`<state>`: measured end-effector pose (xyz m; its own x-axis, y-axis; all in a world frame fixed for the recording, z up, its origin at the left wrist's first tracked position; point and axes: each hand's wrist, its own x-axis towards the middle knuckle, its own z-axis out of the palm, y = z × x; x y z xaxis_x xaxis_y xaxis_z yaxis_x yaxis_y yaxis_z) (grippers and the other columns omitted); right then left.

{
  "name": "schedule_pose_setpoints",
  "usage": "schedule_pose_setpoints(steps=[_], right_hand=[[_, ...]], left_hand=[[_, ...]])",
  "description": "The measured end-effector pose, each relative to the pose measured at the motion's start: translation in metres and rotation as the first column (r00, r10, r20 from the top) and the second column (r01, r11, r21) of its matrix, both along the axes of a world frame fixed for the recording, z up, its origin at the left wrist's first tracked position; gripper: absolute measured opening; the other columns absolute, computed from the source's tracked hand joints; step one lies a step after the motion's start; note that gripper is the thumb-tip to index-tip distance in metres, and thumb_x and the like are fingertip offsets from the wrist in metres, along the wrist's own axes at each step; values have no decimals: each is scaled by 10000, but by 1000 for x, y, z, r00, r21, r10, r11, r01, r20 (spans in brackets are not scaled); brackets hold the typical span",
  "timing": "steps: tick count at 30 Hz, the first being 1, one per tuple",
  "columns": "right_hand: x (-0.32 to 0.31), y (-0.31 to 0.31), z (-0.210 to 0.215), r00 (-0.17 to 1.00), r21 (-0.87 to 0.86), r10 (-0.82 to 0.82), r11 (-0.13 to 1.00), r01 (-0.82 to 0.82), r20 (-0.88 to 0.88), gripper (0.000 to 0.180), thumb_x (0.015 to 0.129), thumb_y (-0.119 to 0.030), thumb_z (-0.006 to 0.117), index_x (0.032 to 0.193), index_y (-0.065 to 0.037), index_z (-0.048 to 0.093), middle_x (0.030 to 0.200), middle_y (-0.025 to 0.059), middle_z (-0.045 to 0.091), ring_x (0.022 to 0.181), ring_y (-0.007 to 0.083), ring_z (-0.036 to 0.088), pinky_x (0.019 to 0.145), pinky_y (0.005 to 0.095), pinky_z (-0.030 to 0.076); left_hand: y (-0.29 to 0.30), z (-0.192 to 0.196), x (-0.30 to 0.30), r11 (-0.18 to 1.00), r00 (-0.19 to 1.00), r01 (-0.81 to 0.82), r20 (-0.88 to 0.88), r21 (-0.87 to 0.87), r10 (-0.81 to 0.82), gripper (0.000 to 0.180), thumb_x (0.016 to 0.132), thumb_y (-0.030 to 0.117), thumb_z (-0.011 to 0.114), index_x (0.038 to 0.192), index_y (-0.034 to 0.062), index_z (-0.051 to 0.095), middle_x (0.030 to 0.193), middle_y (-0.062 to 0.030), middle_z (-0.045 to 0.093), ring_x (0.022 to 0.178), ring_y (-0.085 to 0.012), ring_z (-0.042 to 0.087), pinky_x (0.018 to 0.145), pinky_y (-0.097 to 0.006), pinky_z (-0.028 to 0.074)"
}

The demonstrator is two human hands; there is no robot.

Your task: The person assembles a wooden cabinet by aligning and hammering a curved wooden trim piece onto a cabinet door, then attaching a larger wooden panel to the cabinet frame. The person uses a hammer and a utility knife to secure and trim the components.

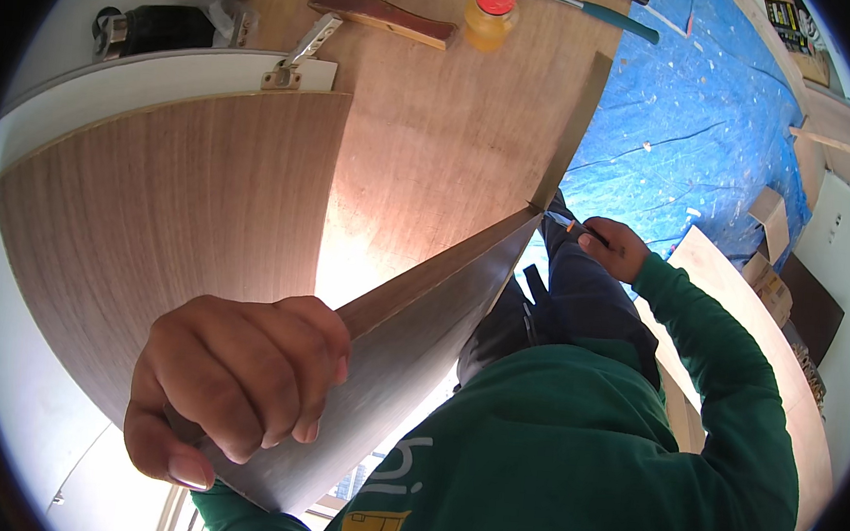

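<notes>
Wood-grain laminate covers the broad work surface (452, 141), which fills the middle of the view and ends at a straight right edge; beyond that edge a blue tarpaulin (685, 155) lies over the floor, marked with white scuffs. One thin laminate sheet (204, 213), brown and finely streaked, bends upward from the surface toward the near side, its grey underside showing along the curled edge. One person in a green long-sleeved top stands over it. The left hand (238, 381), near and left, is clenched on the curled near edge of the sheet, fingers wrapped over the top and thumb beneath. The right hand (616, 248), right of centre, sits just beside the far corner of the sheet with fingers closed around a small dark tool with an orange tip (583, 231); what kind of tool cannot be told. At the far edge of the surface lie one flat reddish wooden piece (382, 18), one amber bottle with a red cap (489, 14), one teal-handled tool (596, 11) and one metal hinge (302, 54). Pale board offcuts (768, 218) lie on the floor at the right.
</notes>
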<state>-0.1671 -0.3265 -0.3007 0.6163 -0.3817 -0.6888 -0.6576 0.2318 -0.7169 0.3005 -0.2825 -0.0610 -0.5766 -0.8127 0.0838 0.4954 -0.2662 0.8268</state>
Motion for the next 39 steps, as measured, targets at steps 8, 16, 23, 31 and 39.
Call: schedule_pose_setpoints(steps=[8,16,23,31,39], right_hand=[[6,-11,-4,984,-76,171,982,-174,-40,424,1064,-401,527,1191,-28,684,903,183,676,817,285,636,779,395,507],[6,-13,-11,969,-99,232,966,-240,-84,418,1068,-419,497,1153,-52,679,825,172,649,781,317,631,739,428,494],[5,-8,-16,944,-214,287,924,-318,-163,429,1067,-454,462,1150,-87,667,895,204,679,869,416,661,781,486,514],[-3,-8,-17,938,-247,300,909,-337,-174,431,1069,-461,452,1163,-99,664,936,198,691,907,417,671,807,477,528],[4,-11,-11,955,-233,267,928,-291,-131,455,1065,-478,459,1137,-78,664,922,212,685,901,418,669,796,482,524]], left_hand=[[2,4,-4,999,999,-31,19,25,30,263,808,319,632,658,104,622,631,-79,611,692,-268,685,897,-484,455],[8,2,-21,972,972,-230,37,-37,231,299,814,336,628,644,90,625,629,-86,623,705,-281,709,903,-481,464],[-2,3,-12,1000,999,-17,27,-20,17,323,844,330,631,628,90,629,626,-77,636,668,-238,708,898,-445,498],[-8,4,-13,1000,998,18,55,-10,-17,307,840,307,633,625,87,620,624,-79,634,655,-231,700,889,-449,503],[0,13,-15,998,997,-59,52,-3,59,275,798,267,636,603,78,597,600,-103,617,607,-252,679,875,-462,496]])
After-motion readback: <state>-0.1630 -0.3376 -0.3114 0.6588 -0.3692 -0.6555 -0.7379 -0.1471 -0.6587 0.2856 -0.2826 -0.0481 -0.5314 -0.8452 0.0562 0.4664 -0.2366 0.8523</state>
